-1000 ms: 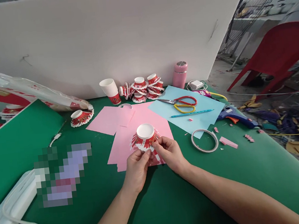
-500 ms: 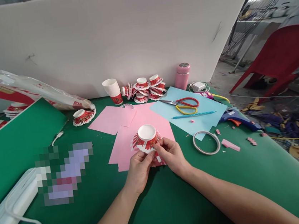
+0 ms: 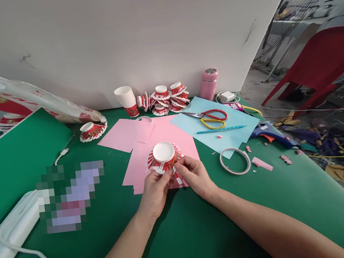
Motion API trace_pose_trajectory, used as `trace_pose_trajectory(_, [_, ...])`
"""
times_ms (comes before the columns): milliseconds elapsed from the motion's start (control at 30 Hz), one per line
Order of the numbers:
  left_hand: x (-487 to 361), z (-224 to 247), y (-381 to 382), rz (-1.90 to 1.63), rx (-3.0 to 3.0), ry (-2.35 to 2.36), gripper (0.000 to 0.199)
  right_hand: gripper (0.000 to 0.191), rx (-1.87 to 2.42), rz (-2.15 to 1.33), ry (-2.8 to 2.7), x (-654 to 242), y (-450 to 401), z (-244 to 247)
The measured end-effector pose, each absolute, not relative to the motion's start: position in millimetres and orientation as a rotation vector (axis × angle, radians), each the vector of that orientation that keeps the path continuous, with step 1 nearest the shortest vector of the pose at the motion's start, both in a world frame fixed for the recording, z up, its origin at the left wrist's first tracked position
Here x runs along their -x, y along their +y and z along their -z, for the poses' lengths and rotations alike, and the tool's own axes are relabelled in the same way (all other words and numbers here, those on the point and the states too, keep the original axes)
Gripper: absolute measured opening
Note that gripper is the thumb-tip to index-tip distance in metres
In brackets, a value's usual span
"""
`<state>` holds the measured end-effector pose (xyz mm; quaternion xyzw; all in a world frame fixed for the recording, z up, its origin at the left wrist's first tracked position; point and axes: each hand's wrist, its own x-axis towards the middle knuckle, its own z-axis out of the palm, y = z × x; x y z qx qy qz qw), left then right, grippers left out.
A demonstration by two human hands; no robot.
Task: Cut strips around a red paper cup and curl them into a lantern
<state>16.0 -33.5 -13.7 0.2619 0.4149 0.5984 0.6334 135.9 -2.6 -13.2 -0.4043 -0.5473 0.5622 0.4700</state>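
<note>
A red and white paper cup (image 3: 164,154), its sides cut into strips that flare outward, is held base up over pink paper sheets (image 3: 142,169). My left hand (image 3: 155,188) pinches the near edge of the strips. Close beside it, my right hand (image 3: 195,176) has thumb and fingertips closed on the strips at the near right. The fingertips of both hands almost meet, and which single strips they grip is too small to tell. Several similar cut cups (image 3: 161,91) are piled by the white panel, and one more cut cup (image 3: 89,132) sits at the left.
Stacked cups (image 3: 126,99) and a pink flask (image 3: 209,84) stand at the back. Scissors (image 3: 212,118) and a blue pencil (image 3: 221,129) lie on blue paper (image 3: 197,105). A tape roll (image 3: 234,161) and a glue gun (image 3: 273,135) lie right, a white power strip (image 3: 12,230) left.
The held cup has moved slightly left and turned or tilted a little, both hands moving with it. The whole view has shifted slightly.
</note>
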Motion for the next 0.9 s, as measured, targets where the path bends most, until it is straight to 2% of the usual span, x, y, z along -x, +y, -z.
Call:
trace_pose_trajectory(167, [-8.6,6.0,-29.1,-1.427,-0.457,0.923,0.013,0.017,1.007,-1.06,-1.448,-141.1,-1.2,10.3])
trace_pose_trajectory(300, [-3.0,2.2,-26.1,-1.427,-0.41,0.882,0.016,0.004,0.946,-0.801,-1.624,-144.8,2.5,13.8])
trace_pose_trajectory(400, [-1.0,1.5,-24.9,-1.439,-0.4,0.875,0.02,0.018,0.914,-0.582,-1.8,-146.6,5.9,18.4])
trace_pose_trajectory(500, [-0.2,1.7,-24.1,-1.456,-0.393,0.866,0.016,0.031,0.838,-0.341,-1.926,-147.1,8.6,21.3])
trace_pose_trajectory(667, [-1.4,2.1,-23.7,-1.477,-0.375,0.823,0.019,0.038,0.746,-0.174,-2.02,-147.2,9.6,21.1])
trace_pose_trajectory(900, [-3.5,5.3,-25.5,-1.424,-0.417,0.839,0.018,0.015,0.664,-0.144,-1.983,-149.4,7.9,15.5])
